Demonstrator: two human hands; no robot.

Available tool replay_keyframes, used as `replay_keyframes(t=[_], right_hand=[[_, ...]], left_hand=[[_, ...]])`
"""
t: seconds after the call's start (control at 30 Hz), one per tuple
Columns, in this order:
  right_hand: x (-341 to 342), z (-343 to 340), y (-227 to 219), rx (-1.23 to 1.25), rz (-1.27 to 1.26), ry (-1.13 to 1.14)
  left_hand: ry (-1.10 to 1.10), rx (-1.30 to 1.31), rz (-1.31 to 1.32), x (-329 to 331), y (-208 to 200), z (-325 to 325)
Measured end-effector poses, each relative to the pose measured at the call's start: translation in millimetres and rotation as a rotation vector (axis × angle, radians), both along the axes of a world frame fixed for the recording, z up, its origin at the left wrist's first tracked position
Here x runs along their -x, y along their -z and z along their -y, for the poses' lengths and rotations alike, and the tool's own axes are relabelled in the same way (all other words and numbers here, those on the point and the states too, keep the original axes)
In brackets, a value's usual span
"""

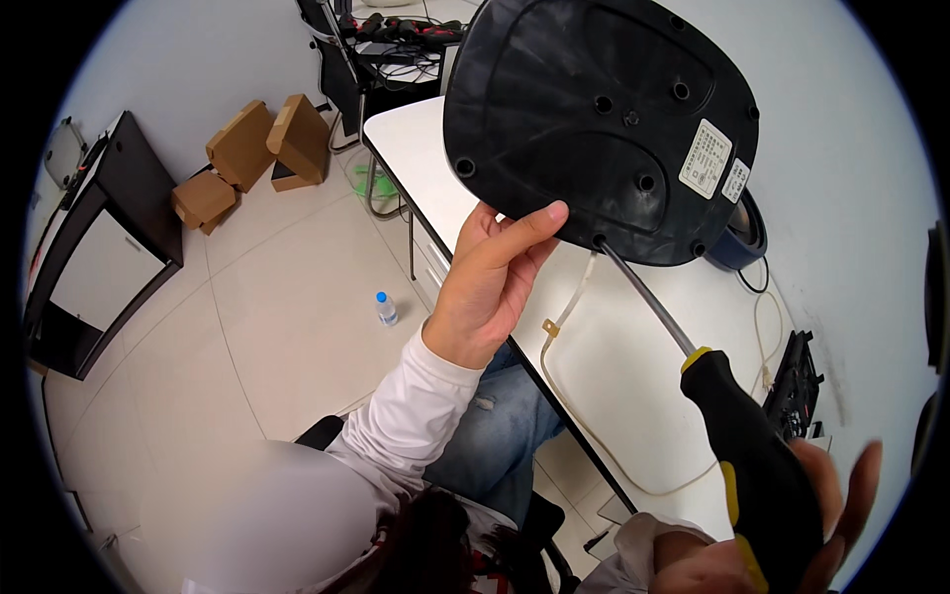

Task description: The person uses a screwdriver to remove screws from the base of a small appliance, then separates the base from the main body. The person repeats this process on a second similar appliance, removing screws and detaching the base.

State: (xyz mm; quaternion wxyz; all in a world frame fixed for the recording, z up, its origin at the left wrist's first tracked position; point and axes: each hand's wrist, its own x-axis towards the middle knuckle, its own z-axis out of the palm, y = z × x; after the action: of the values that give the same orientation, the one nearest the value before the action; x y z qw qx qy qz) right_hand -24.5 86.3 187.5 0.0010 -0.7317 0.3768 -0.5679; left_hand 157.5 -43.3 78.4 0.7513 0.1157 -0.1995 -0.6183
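Note:
My left hand (485, 287) pinches the lower edge of a black plastic base plate (554, 129), thumb on the near face and fingers behind. The plate is held up and tilted above the table, showing its underside with several round screw holes and two white labels (705, 158). My right hand (826, 485) holds a screwdriver (747, 436) by its thick black and yellow handle, some fingers partly lifted from it. The shaft's tip sits in a hole at the plate's lower edge, hiding any screw there. A pale cord (547, 358) hangs below the plate.
The white table (614, 366) runs along the wall on the right. A dark blue round part (737, 238) lies behind the plate, and a black tool case (795, 381) stands by the wall. On the floor are a water bottle (386, 309) and cardboard boxes (242, 144).

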Motion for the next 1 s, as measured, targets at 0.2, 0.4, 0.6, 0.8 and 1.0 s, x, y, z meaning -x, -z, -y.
replay_keyframes(t=[0.2,0.4,0.6,0.8,1.0], right_hand=[[20.2,-4.0,13.8,0.168,-0.443,0.115],[40.7,-25.9,48.5,-0.036,-0.136,0.465],[60.9,-59.3,75.2,-0.725,0.236,0.458],[79.3,-61.7,106.1,-0.733,0.336,0.435],[89.6,-64.2,111.4,-0.898,0.543,0.319]], left_hand=[[-0.021,0.011,0.012,10.1,3.4,-3.1],[0.029,0.009,0.049,53.6,23.5,-11.7],[0.173,-0.293,0.105,78.3,66.9,-24.7],[0.185,-0.229,0.237,85.9,84.9,-29.2],[0.335,-0.155,0.478,72.2,79.3,-30.8]])
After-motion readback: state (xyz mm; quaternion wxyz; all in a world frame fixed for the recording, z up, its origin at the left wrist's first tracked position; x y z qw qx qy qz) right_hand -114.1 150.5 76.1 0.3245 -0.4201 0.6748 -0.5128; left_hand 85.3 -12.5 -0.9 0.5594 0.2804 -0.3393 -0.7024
